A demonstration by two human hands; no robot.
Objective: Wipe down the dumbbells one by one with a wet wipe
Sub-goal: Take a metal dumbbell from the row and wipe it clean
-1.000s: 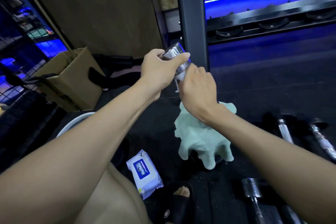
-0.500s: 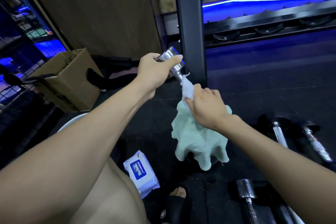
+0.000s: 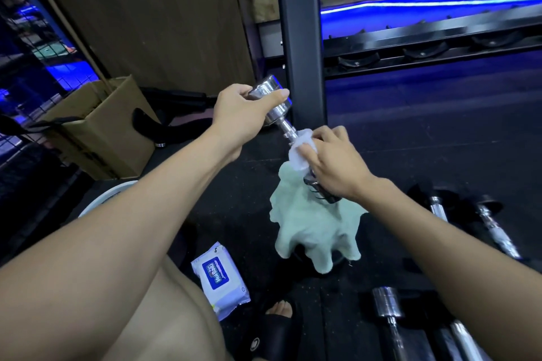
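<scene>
Gripping the upper chrome head of the dumbbell (image 3: 271, 102), the left hand (image 3: 237, 117) held the weight tilted in the air, head up and to the left, handle running down to the right; this grip, fingers and thumb curled round the head, appeared meant to steady the piece and leave the handle free for cleaning. The right hand (image 3: 334, 161) was wrapped round the handle with the white wipe (image 3: 300, 151) pinched between its fingers and the metal, so its grip was closed on wipe and handle together. The lower head was largely hidden behind that hand and could not be judged. Directly below lay a pale green cloth (image 3: 313, 228), draped over something dark on the floor (image 3: 425, 141); what it covered could not be told, and it may have served as a rest or drip catch. The wipe pack (image 3: 220, 278) lay on the floor near the person's knee, within easy reach for a fresh sheet. Further dumbbells (image 3: 495, 231) lay on the floor to the right, with another (image 3: 390, 311) nearer the camera, presumably queued or finished; which could not be determined. A cardboard box (image 3: 99, 126) stood to the left. Judged stage: the handle of one dumbbell was mid-wipe.
</scene>
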